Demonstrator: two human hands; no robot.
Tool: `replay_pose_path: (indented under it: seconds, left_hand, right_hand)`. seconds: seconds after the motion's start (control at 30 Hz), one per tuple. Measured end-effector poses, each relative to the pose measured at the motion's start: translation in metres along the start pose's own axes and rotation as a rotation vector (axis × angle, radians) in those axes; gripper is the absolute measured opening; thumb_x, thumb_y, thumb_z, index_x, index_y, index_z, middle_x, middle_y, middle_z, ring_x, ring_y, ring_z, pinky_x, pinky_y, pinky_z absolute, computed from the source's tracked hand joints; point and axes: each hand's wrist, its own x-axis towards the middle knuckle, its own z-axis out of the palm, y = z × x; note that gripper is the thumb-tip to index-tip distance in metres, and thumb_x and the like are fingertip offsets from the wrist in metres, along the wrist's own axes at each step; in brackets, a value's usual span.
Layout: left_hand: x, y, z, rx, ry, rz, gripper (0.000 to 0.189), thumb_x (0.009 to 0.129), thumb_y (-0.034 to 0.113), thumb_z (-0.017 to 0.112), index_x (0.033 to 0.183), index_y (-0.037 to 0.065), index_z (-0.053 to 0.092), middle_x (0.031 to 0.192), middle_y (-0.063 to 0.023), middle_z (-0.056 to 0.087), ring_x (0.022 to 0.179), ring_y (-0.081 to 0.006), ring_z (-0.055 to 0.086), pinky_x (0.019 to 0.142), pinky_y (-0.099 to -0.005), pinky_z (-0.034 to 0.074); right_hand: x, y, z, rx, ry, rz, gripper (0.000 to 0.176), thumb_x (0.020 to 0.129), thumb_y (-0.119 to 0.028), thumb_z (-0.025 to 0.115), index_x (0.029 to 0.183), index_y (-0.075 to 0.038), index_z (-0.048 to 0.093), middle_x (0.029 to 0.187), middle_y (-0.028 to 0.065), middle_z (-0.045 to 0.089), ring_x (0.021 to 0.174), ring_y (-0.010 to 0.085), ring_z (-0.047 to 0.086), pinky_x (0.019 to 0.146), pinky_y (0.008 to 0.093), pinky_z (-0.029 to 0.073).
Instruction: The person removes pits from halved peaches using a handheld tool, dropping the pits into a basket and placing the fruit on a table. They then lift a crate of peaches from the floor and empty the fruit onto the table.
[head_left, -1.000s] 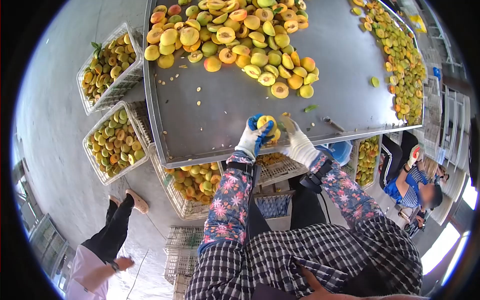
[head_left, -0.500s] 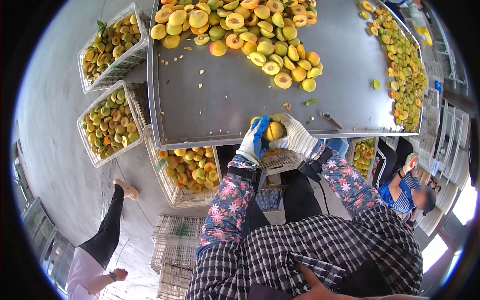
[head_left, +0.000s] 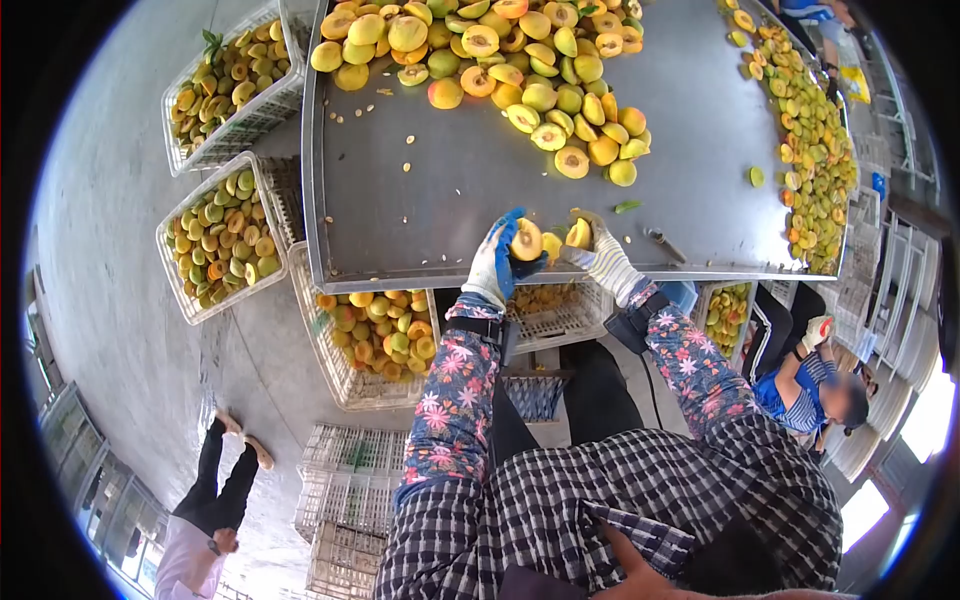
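Note:
Over the front edge of the metal table [head_left: 400, 215], my left hand [head_left: 500, 258], in a white and blue glove, holds fruit, with a cut half [head_left: 526, 240] facing up. My right hand [head_left: 604, 256], in a white striped glove, grips another fruit piece [head_left: 579, 234] between thumb and fingers. A yellow piece [head_left: 551, 247] shows between the two hands; which hand bears it is unclear. Beyond them lies a large heap of halved fruit [head_left: 540, 97] on the table.
Fruit-filled crates [head_left: 262, 282] stand left of the table, another crate [head_left: 365, 398] below its edge. A handled tool [head_left: 665, 245] lies right of my hands. More fruit [head_left: 808, 150] lines the right side. One person [head_left: 200, 540] is lower left, a co-worker [head_left: 800, 392] right.
My hands have moved apart, and the fruit that was whole between them is now in separate pieces. The person at the lower left has changed position.

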Motion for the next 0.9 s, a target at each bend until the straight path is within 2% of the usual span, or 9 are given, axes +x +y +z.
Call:
replay_pose_path:
  seconds: [0.07, 0.17, 0.2, 0.3, 0.53, 0.57, 0.67, 0.77, 0.9]
  left_hand:
    - [0.025, -0.026, -0.029, 0.031, 0.153, -0.134, 0.050, 0.094, 0.032, 0.060, 0.137, 0.010, 0.047, 0.133, -0.0146, 0.053, 0.113, -0.0291, 0.059, 0.095, -0.0386, 0.052]
    - [0.013, -0.009, -0.031, 1.250, 0.215, 0.069, 0.054, 0.092, 0.030, 0.059, 0.141, 0.012, 0.044, 0.143, -0.0158, 0.046, 0.124, -0.0346, 0.053, 0.106, -0.0383, 0.043]
    - [0.008, 0.004, -0.021, 1.528, 0.138, -0.070, 0.056, 0.092, 0.026, 0.058, 0.145, 0.016, 0.041, 0.149, -0.0153, 0.039, 0.133, -0.0342, 0.043, 0.111, -0.0397, 0.036]
    - [0.007, -0.019, -0.041, 1.354, -0.028, -0.082, 0.060, 0.092, 0.027, 0.059, 0.146, 0.017, 0.038, 0.150, -0.0164, 0.038, 0.137, -0.0313, 0.039, 0.114, -0.0399, 0.031]
    - [-0.082, 0.003, -0.078, 0.468, 0.376, 0.051, 0.045, 0.095, 0.011, 0.058, 0.139, 0.008, 0.049, 0.125, -0.0075, 0.062, 0.111, -0.0148, 0.058, 0.096, -0.0278, 0.045]
    - [-0.096, -0.035, -0.130, 0.340, 0.384, 0.212, 0.042, 0.096, 0.012, 0.058, 0.137, 0.006, 0.051, 0.125, -0.0064, 0.062, 0.108, -0.0140, 0.059, 0.094, -0.0268, 0.046]
    - [-0.180, -0.081, -0.260, 0.331, 0.554, 0.067, 0.038, 0.096, 0.017, 0.060, 0.132, 0.006, 0.055, 0.113, -0.0011, 0.064, 0.092, -0.0084, 0.060, 0.077, -0.0227, 0.049]
    - [-0.288, -0.124, -0.335, -0.039, 0.789, 0.091, 0.024, 0.097, 0.017, 0.056, 0.121, 0.015, 0.059, 0.084, 0.0027, 0.058, 0.061, -0.0100, 0.051, 0.053, -0.0263, 0.044]
    - [-0.399, -0.207, -0.391, -0.155, 0.863, 0.124, 0.020, 0.099, 0.020, 0.047, 0.116, 0.017, 0.057, 0.081, 0.0018, 0.055, 0.060, -0.0146, 0.051, 0.048, -0.0309, 0.041]
  right_hand:
    - [0.003, 0.022, -0.009, -0.252, 0.004, -0.053, 0.072, 0.076, -0.012, 0.080, 0.137, -0.012, 0.041, 0.123, 0.0122, 0.053, 0.112, 0.0241, 0.053, 0.099, 0.0349, 0.044]
    - [0.003, 0.065, -0.025, -0.439, -0.042, -0.065, 0.073, 0.078, -0.005, 0.073, 0.141, -0.012, 0.038, 0.132, 0.0154, 0.049, 0.116, 0.0281, 0.050, 0.102, 0.0353, 0.041]
    - [0.004, 0.071, -0.020, -0.383, -0.055, -0.046, 0.072, 0.078, -0.003, 0.071, 0.141, -0.011, 0.039, 0.133, 0.0165, 0.048, 0.118, 0.0293, 0.050, 0.103, 0.0353, 0.041]
    - [-0.012, 0.060, -0.022, -0.457, -0.100, 0.026, 0.066, 0.080, -0.005, 0.069, 0.140, -0.009, 0.042, 0.136, 0.0204, 0.047, 0.124, 0.0351, 0.047, 0.105, 0.0373, 0.039]
    - [-0.042, 0.036, -0.050, -0.702, 0.025, -0.006, 0.056, 0.085, -0.020, 0.066, 0.136, -0.007, 0.047, 0.130, 0.0224, 0.055, 0.121, 0.0371, 0.052, 0.103, 0.0393, 0.041]
    - [-0.048, 0.040, -0.060, -0.739, 0.022, -0.036, 0.054, 0.086, -0.022, 0.066, 0.135, -0.007, 0.049, 0.128, 0.0225, 0.057, 0.120, 0.0370, 0.054, 0.103, 0.0394, 0.041]
    - [-0.069, 0.072, -0.071, -0.709, 0.099, -0.087, 0.049, 0.088, -0.028, 0.065, 0.130, -0.007, 0.053, 0.121, 0.0196, 0.061, 0.113, 0.0335, 0.058, 0.098, 0.0386, 0.044]
    - [-0.083, 0.081, -0.090, -0.557, 0.152, -0.005, 0.042, 0.090, -0.024, 0.066, 0.127, -0.006, 0.056, 0.110, 0.0102, 0.066, 0.096, 0.0215, 0.063, 0.084, 0.0334, 0.050]
    - [-0.097, 0.068, -0.111, -0.187, 0.144, -0.007, 0.038, 0.092, -0.025, 0.066, 0.126, -0.009, 0.056, 0.104, 0.0051, 0.065, 0.082, 0.0158, 0.063, 0.073, 0.0288, 0.052]
